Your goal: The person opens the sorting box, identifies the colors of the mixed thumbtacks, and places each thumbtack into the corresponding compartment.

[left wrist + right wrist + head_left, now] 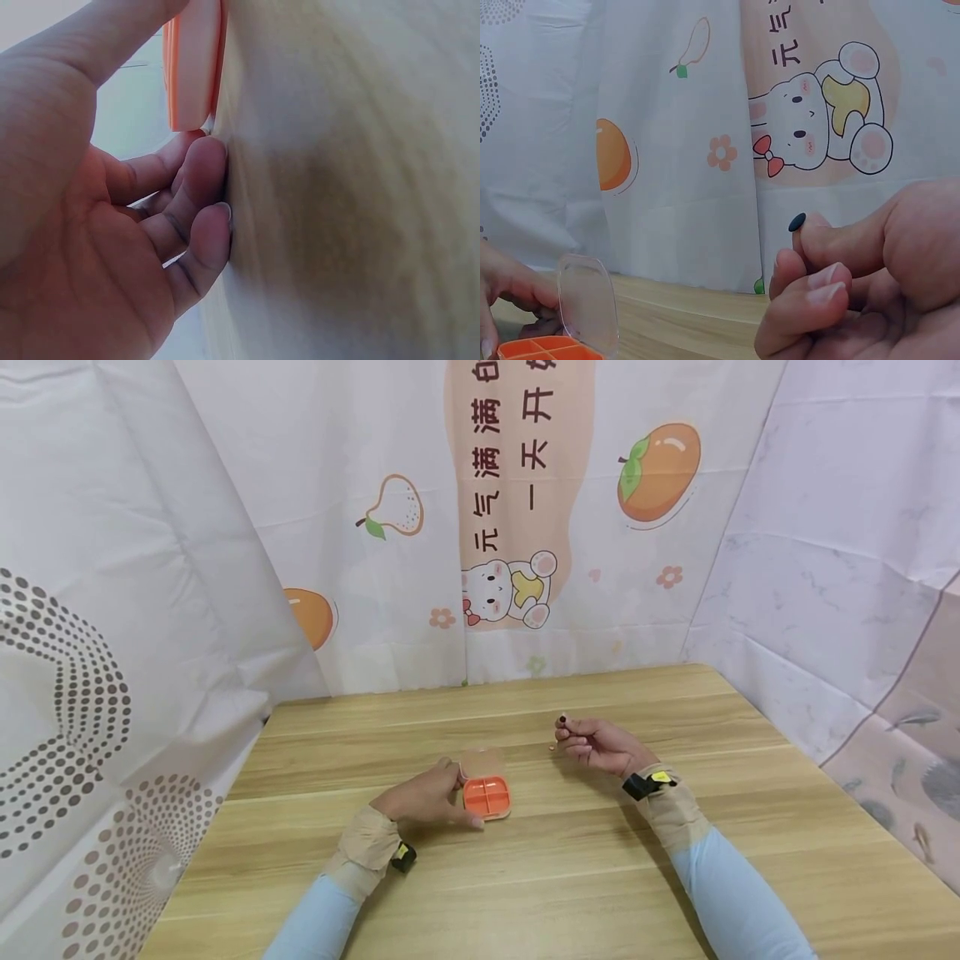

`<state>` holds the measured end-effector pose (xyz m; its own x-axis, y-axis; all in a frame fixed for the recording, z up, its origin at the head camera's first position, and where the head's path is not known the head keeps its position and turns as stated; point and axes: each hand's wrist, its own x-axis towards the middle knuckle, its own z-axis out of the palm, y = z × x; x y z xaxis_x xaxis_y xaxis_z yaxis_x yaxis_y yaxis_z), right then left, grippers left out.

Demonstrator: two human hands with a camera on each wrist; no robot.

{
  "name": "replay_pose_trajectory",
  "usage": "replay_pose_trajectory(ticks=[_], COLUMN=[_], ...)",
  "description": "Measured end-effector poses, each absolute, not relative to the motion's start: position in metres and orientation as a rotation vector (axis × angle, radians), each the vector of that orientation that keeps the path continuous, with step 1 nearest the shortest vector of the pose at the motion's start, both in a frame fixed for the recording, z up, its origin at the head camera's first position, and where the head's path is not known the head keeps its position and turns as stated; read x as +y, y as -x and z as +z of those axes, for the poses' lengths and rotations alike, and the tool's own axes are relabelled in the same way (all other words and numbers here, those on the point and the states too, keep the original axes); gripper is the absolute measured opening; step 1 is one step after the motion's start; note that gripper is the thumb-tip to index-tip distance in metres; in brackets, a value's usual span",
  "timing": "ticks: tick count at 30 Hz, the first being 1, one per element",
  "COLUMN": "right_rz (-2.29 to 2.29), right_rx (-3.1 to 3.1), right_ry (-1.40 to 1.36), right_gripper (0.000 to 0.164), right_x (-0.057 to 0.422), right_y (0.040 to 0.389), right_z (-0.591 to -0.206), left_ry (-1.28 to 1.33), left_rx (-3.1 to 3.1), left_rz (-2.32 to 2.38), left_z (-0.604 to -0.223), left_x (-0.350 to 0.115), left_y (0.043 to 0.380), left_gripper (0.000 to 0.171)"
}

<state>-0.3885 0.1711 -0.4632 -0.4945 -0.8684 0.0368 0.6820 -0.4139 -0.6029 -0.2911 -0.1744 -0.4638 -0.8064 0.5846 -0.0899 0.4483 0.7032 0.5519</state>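
A small orange pill box [487, 798] with four-way dividers lies on the table, its clear lid [589, 304] standing raised at the back. My left hand [427, 797] holds the box from its left side, thumb along the front edge and fingers by the hinge corner. In the left wrist view, the curled fingertips [206, 161] rest on the table beside the box. To the right, clear of the box, my right hand [600, 747] pinches a small dark oval piece [797, 223] between thumb and index finger. Its other fingers are curled; whether the piece is a pill or bean I cannot tell.
A wood-grain table [525, 893] lies under both hands. Below the right fingertips is a tiny pale reddish piece [552, 747]. A printed curtain [390, 585] hangs behind the table's far edge, with more sheets at both sides.
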Motion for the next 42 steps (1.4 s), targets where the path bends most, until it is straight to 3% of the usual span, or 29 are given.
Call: replay_pose_trajectory(ticks=[10, 16, 26, 42], right_rz=[-1.975, -1.894, -1.715, -1.513], right_rx=[1.426, 1.717, 2.043, 2.253], right_ry=[0.45, 0.454, 0.57, 0.711], right_gripper=[0.019, 0.017, 0.054, 0.045], right_x=[0.165, 0.163, 0.158, 0.151], right_y=[0.382, 0.381, 0.379, 0.378], right_z=[-0.459, -0.46, -0.46, -0.461], left_ry=[-0.824, -0.802, -0.806, -0.813], left_rx=[2.653, 2.67, 2.695, 2.7], left_rz=[0.775, 0.759, 0.753, 0.748], left_z=[-0.465, -0.465, -0.468, -0.468], left_x=[-0.174, -0.173, -0.173, -0.174], left_y=[0.292, 0.291, 0.293, 0.292], left_gripper=[0.077, 0.075, 0.076, 0.075])
